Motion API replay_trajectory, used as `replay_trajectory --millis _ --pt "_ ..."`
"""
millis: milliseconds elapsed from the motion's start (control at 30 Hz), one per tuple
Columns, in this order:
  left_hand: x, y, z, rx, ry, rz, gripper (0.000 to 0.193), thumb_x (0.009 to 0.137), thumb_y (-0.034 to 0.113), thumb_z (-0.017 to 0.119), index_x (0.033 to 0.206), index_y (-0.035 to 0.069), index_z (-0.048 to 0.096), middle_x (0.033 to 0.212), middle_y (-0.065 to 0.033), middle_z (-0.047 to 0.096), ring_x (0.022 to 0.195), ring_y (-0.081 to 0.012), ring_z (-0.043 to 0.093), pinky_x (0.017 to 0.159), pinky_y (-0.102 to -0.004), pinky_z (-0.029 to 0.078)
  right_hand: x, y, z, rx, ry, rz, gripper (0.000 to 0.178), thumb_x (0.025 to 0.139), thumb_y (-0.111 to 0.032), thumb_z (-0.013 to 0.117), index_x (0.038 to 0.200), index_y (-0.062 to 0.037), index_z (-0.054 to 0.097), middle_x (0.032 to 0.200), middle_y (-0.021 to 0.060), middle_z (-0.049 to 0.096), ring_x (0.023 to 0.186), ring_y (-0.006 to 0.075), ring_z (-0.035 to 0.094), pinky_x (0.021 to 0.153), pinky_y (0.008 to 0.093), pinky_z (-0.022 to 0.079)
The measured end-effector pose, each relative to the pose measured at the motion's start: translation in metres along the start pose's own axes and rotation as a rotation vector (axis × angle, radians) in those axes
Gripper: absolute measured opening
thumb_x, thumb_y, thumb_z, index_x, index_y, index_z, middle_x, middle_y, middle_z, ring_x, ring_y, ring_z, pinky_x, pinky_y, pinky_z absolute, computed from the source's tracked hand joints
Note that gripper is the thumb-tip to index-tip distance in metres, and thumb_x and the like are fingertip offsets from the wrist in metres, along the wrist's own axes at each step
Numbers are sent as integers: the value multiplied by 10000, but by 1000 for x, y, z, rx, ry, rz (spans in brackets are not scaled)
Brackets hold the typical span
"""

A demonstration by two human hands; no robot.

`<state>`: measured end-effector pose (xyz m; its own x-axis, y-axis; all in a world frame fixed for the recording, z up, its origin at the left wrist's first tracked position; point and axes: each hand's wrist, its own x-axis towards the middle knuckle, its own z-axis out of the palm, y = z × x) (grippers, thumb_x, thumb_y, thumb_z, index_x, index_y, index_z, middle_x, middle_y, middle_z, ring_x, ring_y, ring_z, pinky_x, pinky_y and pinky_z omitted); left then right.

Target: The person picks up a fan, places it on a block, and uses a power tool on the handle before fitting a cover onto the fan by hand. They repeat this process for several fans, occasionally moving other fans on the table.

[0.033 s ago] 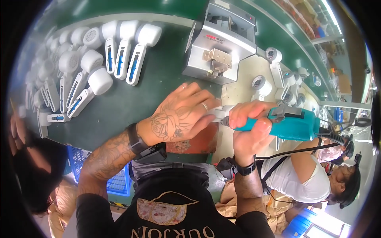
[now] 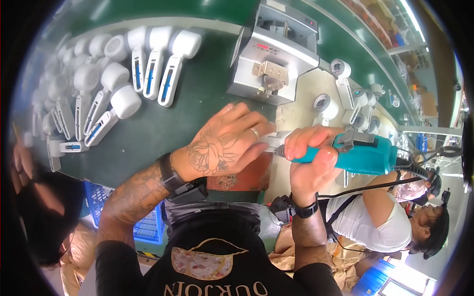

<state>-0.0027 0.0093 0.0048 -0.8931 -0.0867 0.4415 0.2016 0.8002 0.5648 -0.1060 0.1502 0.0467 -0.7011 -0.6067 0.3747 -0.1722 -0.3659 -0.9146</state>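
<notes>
My left hand (image 2: 229, 140) is closed round a white plastic piece (image 2: 272, 140), mostly hidden under the fingers; its kind does not show. My right hand (image 2: 313, 153) grips a teal electric screwdriver (image 2: 370, 157), held nearly level. Its dark nose points left and meets the white piece beside my left fingertips. Whether the bit sits in a screw cannot be made out. Under both hands lies a worn red patch (image 2: 242, 173) on the green bench.
Several white round-headed handles with blue strips (image 2: 170, 81) stand at left. A grey metal machine (image 2: 269, 64) sits ahead. More white units (image 2: 326, 106) stand at right. A black cable (image 2: 365, 187) trails right, near a person in white (image 2: 368, 217). A blue basket (image 2: 148, 224) is below.
</notes>
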Motion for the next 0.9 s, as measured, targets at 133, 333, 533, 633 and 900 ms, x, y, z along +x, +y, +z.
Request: replay_trajectory --millis 133,333,533,633,900 --pt "-13 -10 -5 34 86 76 278 778 179 685 1037 88 638 1065 -94 586 944 -299 560 855 -398 452 -21 22 -4 76 167 50 322 942 -368 578 989 -55 521 694 61 492 609 191 489 548 322 427" --pt "-26 6 18 80 149 235 278 826 211 648 1075 97 599 1103 -88 617 1032 -305 557 892 -407 435 -32 -14 -21 163 299 -96 534 977 -517 510 1199 -34 549 659 11 434 596 111 404 544 250 337" --pt "-71 22 -67 -98 250 -238 336 890 224 656 1152 15 631 1084 -158 666 997 -334 650 843 -427 538 -31 -75 3 77 412 -238 584 956 -635 449 964 -58 540 596 10 374 501 141 342 492 272 312" --pt "-118 -2 -125 -75 743 -644 433 922 238 661 1258 -18 566 1142 -188 657 1086 -319 632 941 -384 497 -38 -64 -11 74 416 -212 595 947 -651 457 968 -63 544 592 10 373 504 139 348 494 270 313" --pt "-258 -127 -282 -111 1489 -783 430 969 203 612 1318 -31 518 1207 -106 624 1076 -178 595 925 -301 470 -52 -50 -23 -103 379 -67 599 950 -656 426 963 -65 518 632 66 434 549 205 434 580 344 417"
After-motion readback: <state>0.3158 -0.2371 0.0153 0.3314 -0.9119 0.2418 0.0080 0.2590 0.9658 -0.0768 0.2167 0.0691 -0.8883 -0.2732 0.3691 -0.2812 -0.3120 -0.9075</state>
